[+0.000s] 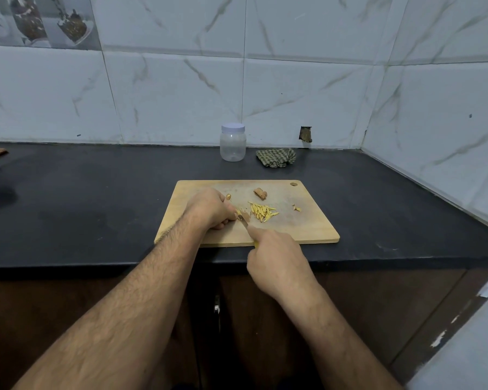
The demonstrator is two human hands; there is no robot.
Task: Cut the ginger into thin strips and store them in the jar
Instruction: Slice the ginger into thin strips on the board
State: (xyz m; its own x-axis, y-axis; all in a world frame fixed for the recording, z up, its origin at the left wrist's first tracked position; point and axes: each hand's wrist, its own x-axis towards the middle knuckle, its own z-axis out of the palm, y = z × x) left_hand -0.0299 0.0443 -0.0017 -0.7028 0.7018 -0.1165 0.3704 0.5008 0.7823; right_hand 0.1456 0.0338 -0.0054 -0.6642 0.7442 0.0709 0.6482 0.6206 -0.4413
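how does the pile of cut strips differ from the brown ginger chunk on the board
The cut strips are pale yellow; the ginger chunk is brown. The strips are many thin slivers in a loose pile; the chunk is one stubby whole piece. The strips lie mid-board beside the knife; the chunk sits farther back. Both rest on the cutting board.

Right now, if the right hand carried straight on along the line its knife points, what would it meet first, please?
The right hand points its knife up and to the left. First in that line is the ginger piece pinned under the left hand's fingers, almost at the blade already; depth is hard to judge.
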